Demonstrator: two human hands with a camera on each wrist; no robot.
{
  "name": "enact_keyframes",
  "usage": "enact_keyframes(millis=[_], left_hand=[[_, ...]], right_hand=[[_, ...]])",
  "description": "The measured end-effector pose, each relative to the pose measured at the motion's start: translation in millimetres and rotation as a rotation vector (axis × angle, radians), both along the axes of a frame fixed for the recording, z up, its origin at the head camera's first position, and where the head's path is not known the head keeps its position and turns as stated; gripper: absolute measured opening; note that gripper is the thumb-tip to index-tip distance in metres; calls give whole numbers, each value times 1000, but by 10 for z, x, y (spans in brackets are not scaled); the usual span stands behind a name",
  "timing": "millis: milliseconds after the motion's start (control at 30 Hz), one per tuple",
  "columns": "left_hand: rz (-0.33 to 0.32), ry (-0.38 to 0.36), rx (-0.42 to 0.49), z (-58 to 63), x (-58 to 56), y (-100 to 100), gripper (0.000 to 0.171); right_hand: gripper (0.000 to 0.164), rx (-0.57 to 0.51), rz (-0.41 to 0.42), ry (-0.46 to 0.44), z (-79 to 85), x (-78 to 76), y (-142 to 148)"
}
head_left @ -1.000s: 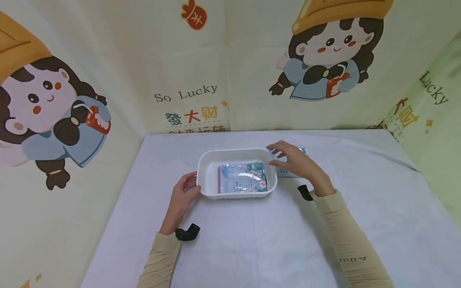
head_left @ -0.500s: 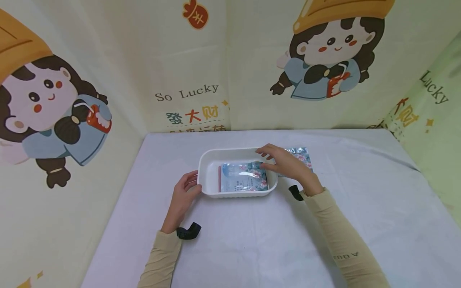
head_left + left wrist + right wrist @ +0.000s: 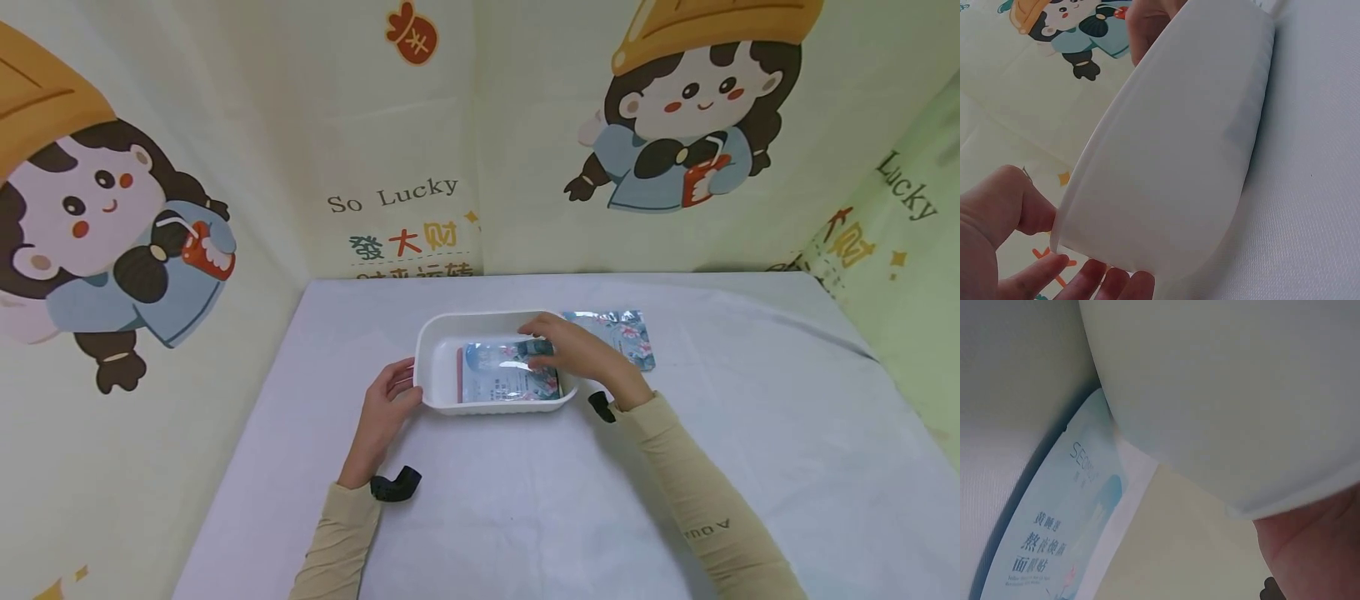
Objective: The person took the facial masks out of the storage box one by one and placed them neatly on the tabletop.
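A white plastic tray stands on the table. My left hand holds its left end, thumb at the rim and fingertips on the end wall in the left wrist view. Inside lies a shiny blue floral sheet-mask packet, with a pinkish edge showing along its left side. My right hand reaches over the tray's right end, fingers spread and bent just over the packet's upper right corner. In the right wrist view the tray's wall hides these fingertips. A second sheet-mask packet lies right behind the right hand.
A white cloth covers the table. Cream curtains with cartoon figures stand behind it and at the sides. Dark wrist-camera mounts sit at both wrists. In the right wrist view the second packet lies beside the tray's outer wall.
My right hand has moved left, from beside the tray's right rim to over the packet inside. More of the second packet shows behind it. The left hand has stayed at the tray.
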State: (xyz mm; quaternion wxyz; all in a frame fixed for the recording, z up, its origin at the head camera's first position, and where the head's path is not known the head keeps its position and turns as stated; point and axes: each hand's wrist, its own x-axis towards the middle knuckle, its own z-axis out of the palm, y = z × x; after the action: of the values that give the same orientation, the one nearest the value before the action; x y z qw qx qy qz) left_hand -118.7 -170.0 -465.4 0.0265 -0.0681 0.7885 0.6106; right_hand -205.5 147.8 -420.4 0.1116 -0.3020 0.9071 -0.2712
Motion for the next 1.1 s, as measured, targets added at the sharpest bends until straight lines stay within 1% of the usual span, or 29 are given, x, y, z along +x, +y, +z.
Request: enact_keyframes(millis=[100,333,500,667,733,867,1000,1067,1100], left_hand=[[-4,3,3,0,6,4,51],[-9,9,1,0,18,5,51],[-10,9,2,-9,11,-6,51],[-14,17,5,-21,2,-17,50],[-15,18,3,-20,1,-16,50],[-20,23,31,-21,2,-16,50],[-27,25,55,-19,2,-17,50],[-28,13,56,7,4,-12,51],[-30,8,51,55,15,2,51]], right_hand=[[55,31,7,5,-46,-14,-29],[56,82,60,118,-88,-26,-95],[57,149,63,181,-98,-22,-129],[55,215,67,224,-114,-21,-159],[55,228,66,227,-121,-20,-166],[53,239,50,218,-143,-13,-172],[51,208,22,207,-168,-8,-178],[49,185,12,204,-175,-10,-185],[49,177,6,200,-176,-13,-190]])
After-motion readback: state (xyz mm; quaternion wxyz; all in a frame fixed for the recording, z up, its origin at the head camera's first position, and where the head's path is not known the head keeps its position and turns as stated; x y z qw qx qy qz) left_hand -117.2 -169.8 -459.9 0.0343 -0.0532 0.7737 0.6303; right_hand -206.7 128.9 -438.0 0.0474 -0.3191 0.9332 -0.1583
